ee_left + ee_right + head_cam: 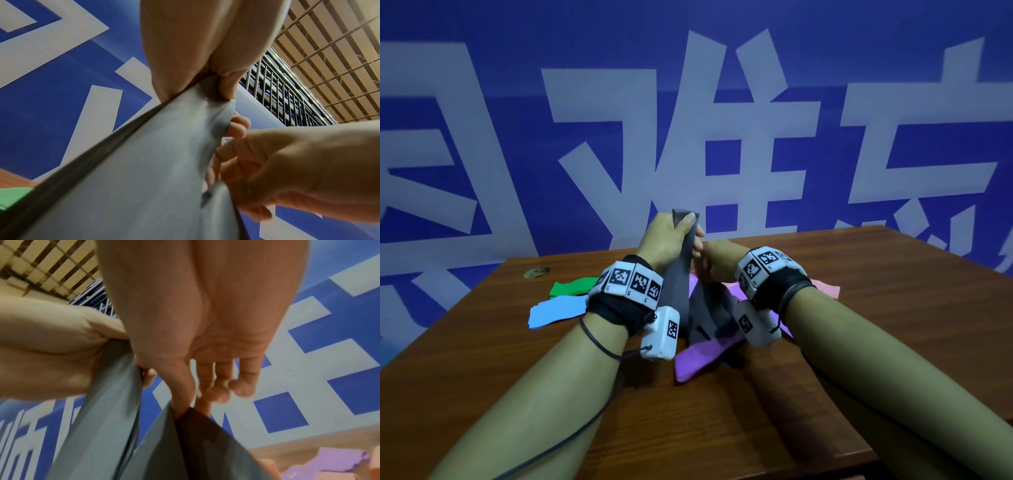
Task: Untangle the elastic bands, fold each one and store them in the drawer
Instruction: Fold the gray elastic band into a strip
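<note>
Grey rubber, thin and soft, makes up the band [678, 294] that both hands lift above the table [859, 308]. The left hand [667, 240] grips its top end in a closed fist, thumb pressed on the strip. The right hand [714, 263] pinches a lower fold of the same band between thumb and forefinger, while its other fingers [242, 386] hang loosely curled and hold nothing.

I judge the band to be light and limp, somewhat stretchy, and probably a little grippy on skin. It will sag and twist wherever it is not held, so the flat ends are the best places to take hold, not the middle.

Its lower part still rests on the table, on top of the purple band [698, 359]. A pink band [825, 287] lies beyond the purple one, partly hidden. The green band [570, 286] and the blue band [554, 311] lie apart to the left of the grey band.

Near the front edge of the table there is open wood for folding. No drawer is in view.
</note>
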{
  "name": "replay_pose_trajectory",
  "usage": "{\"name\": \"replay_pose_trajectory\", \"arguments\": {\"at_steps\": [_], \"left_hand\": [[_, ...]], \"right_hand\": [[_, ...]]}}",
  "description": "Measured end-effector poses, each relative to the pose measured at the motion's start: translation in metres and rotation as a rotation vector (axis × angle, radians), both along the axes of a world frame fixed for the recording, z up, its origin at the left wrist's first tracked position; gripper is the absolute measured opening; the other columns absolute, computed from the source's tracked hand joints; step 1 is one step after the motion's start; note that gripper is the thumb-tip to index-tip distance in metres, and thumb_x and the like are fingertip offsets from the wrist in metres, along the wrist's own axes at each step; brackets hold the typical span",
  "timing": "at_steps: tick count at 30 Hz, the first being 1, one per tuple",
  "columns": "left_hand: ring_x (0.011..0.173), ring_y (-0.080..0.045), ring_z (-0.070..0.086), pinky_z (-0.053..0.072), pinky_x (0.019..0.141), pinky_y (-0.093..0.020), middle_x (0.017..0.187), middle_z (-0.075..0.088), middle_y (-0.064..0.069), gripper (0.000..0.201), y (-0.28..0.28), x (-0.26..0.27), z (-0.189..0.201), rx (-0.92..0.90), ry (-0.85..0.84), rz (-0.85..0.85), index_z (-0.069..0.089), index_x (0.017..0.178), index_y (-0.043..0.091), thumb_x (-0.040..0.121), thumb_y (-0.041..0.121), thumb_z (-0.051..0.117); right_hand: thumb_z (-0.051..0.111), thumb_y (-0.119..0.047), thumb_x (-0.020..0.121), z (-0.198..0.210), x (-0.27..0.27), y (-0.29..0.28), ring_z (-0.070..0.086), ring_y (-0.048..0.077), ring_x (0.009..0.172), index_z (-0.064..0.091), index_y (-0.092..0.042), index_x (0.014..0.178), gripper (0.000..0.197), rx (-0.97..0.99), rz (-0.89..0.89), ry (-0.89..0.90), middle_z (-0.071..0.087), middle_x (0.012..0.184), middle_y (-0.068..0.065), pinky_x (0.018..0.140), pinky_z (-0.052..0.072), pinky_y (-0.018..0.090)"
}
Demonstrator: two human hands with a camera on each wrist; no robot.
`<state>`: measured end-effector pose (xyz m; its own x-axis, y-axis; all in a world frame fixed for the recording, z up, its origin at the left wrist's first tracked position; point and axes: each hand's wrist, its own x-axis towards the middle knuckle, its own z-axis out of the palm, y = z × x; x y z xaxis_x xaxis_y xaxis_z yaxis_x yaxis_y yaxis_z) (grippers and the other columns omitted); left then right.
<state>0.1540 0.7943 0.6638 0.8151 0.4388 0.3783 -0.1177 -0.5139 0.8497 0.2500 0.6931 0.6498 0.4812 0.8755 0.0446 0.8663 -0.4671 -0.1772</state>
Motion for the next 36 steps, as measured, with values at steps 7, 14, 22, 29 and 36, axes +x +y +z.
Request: {"name": "replay_pose_trajectory", "arguments": {"at_steps": [7, 14, 22, 29, 36], "left_hand": [[0.071, -0.030, 0.067, 0.058, 0.074, -0.040, 0.076, 0.069, -0.018, 0.041, 0.017, 0.006, 0.009, -0.107, -0.093, -0.003, 0.065, 0.081, 0.002, 0.107, 0.021, 0.040], [0.081, -0.030, 0.068, 0.061, 0.066, -0.040, 0.094, 0.069, -0.017, 0.039, 0.039, 0.019, 0.003, -0.164, -0.145, 0.076, 0.071, 0.081, 0.006, 0.105, 0.025, 0.047], [0.073, -0.034, 0.068, 0.059, 0.060, -0.033, 0.087, 0.069, -0.024, 0.038, 0.059, 0.033, 0.002, -0.220, -0.070, -0.042, 0.070, 0.089, 0.001, 0.105, 0.025, 0.045], [0.070, -0.027, 0.071, 0.060, 0.066, -0.035, 0.085, 0.075, -0.008, 0.034, 0.076, 0.043, -0.001, -0.181, -0.059, -0.024, 0.072, 0.097, 0.001, 0.104, 0.023, 0.048], [0.072, -0.031, 0.074, 0.060, 0.062, -0.035, 0.088, 0.074, -0.016, 0.034, 0.079, 0.043, 0.006, -0.196, -0.101, 0.064, 0.071, 0.096, 0.004, 0.104, 0.029, 0.049]], "right_hand": [[0.063, -0.014, 0.088, 0.019, 0.036, 0.020, 0.064, 0.026, 0.090, 0.053, -0.026, 0.068, 0.025, 0.445, -0.137, 0.126, 0.067, 0.089, 0.004, 0.081, 0.053, 0.036], [0.060, -0.007, 0.090, 0.022, 0.058, 0.043, 0.060, 0.020, 0.062, 0.052, -0.021, 0.073, 0.024, 0.970, -0.240, 0.371, 0.062, 0.076, 0.003, 0.058, 0.049, 0.030], [0.055, -0.005, 0.094, 0.002, 0.068, 0.072, 0.058, 0.021, 0.045, 0.054, -0.014, 0.082, 0.016, 1.284, -0.160, 0.668, 0.059, 0.057, 0.005, 0.042, 0.042, 0.021], [0.066, -0.002, 0.088, -0.003, 0.068, 0.071, 0.063, 0.023, 0.056, 0.055, -0.010, 0.097, 0.016, 1.258, -0.068, 0.738, 0.065, 0.084, 0.008, 0.057, 0.053, 0.035], [0.057, 0.005, 0.088, 0.006, 0.071, 0.065, 0.065, 0.032, 0.069, 0.040, -0.021, 0.090, 0.031, 1.155, -0.054, 0.572, 0.050, 0.097, 0.010, 0.070, 0.059, 0.051]]}}
